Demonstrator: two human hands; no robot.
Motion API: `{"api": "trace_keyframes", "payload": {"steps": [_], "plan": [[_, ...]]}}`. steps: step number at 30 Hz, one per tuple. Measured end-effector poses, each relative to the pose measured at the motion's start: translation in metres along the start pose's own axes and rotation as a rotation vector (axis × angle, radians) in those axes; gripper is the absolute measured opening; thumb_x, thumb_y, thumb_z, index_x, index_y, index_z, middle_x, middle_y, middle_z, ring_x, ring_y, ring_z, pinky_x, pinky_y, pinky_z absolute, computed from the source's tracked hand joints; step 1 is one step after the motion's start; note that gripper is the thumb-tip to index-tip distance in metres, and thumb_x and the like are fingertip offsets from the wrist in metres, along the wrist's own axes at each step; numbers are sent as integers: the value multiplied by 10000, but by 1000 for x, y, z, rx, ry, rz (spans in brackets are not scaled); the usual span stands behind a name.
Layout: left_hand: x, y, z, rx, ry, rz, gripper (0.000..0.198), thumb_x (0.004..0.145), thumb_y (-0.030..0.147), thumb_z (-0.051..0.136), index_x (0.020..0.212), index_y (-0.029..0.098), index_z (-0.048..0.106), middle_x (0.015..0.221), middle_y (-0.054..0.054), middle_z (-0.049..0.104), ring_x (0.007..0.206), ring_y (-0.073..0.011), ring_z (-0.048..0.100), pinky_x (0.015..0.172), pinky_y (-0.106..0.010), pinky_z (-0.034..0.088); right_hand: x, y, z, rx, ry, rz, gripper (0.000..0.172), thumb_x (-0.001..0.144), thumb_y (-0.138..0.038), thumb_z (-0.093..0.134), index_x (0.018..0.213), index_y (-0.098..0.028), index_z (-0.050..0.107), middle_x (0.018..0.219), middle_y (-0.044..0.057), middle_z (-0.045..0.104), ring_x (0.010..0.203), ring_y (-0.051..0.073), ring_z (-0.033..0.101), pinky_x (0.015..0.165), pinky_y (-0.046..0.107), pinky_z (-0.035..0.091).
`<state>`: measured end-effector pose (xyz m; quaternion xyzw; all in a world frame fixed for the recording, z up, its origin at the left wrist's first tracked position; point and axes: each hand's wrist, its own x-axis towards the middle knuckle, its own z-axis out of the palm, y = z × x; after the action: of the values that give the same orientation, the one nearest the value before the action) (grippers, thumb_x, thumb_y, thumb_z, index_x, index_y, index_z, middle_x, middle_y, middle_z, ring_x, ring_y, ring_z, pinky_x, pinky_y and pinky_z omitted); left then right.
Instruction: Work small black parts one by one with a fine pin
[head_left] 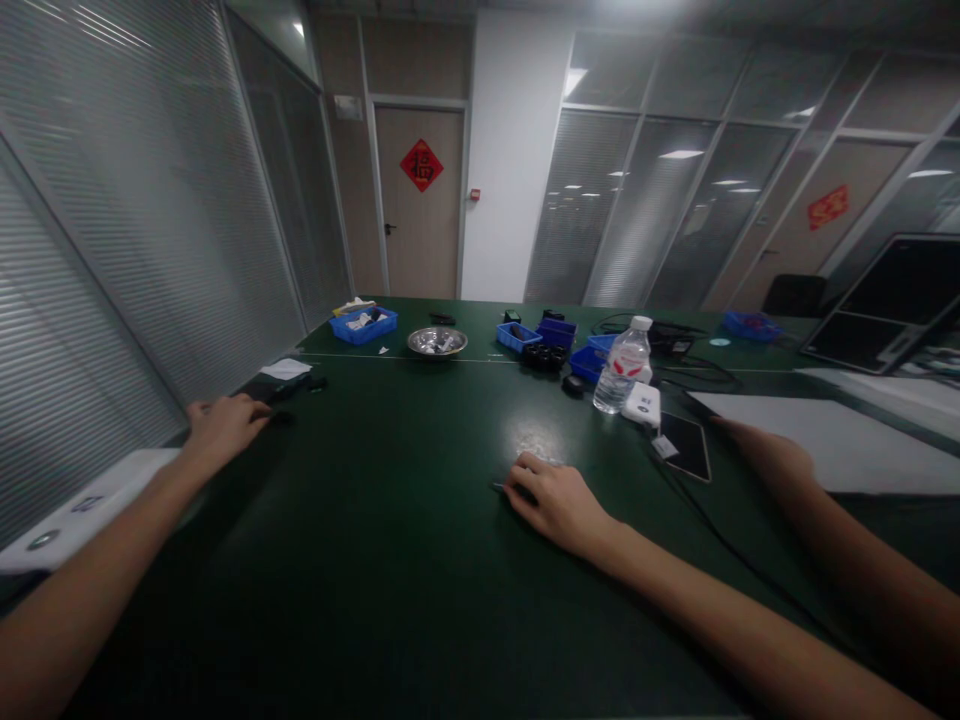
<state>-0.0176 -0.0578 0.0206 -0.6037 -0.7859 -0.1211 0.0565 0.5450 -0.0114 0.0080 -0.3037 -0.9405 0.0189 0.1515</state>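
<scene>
My right hand [556, 502] rests low over the green table [360, 560], its fingers closed in a pinch. A short, thin greyish piece [498, 487] pokes out at the fingertips; its kind is too small to make out. Far to the left, my left hand [229, 424] reaches to the table's edge, fingers bent downward and blurred. Close to its fingertips lie dark items [294, 386], and whether it grips any of them is hidden. A white sheet of paper [286, 369] lies just beyond that hand.
Another person's forearm [817, 500] lies at right near a dark tablet [685, 446] and white board [840, 440]. A water bottle [622, 370] stands by a white box [642, 403] and cable. Farther back are a metal dish [437, 343], blue bins [364, 326] and a mouse [573, 385].
</scene>
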Motion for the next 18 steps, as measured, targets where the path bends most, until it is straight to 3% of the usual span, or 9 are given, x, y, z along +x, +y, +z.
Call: {"api": "trace_keyframes", "payload": {"steps": [4, 8, 13, 18], "plan": [[-4, 5, -4, 163, -54, -33, 344, 993, 327, 480, 1125, 170, 756, 1213, -119, 686, 1148, -324, 525, 1021, -543, 256, 0, 0, 0, 0, 0, 2, 212, 1038, -322, 492, 1029, -200, 665, 1050, 65, 634, 765, 147, 620, 631, 263, 469], [-7, 12, -9, 166, -1, -53, 379, 992, 372, 479, 1111, 131, 746, 1133, -105, 729, 1082, -295, 580, 1006, -475, 303, 1, 0, 0, 7, -2, 1, 206, 1035, -326, 503, 1031, -201, 666, 1038, 62, 634, 745, 142, 612, 619, 259, 459], [-3, 9, -12, -85, 44, -183, 428, 978, 427, 487, 1193, 121, 695, 1102, -61, 757, 954, -219, 668, 807, -277, 437, 1, -1, -2, -2, -15, 1, 211, 1038, -322, 498, 1031, -197, 668, 1036, 62, 629, 741, 142, 602, 618, 257, 448], [6, 4, -7, -212, 69, -292, 351, 910, 426, 596, 1066, 162, 767, 1089, -79, 777, 952, -234, 702, 798, -273, 489, 1, -3, -3, -26, -41, 12, 234, 1048, -338, 478, 1035, -193, 662, 1046, 63, 630, 753, 143, 603, 621, 258, 437]]}}
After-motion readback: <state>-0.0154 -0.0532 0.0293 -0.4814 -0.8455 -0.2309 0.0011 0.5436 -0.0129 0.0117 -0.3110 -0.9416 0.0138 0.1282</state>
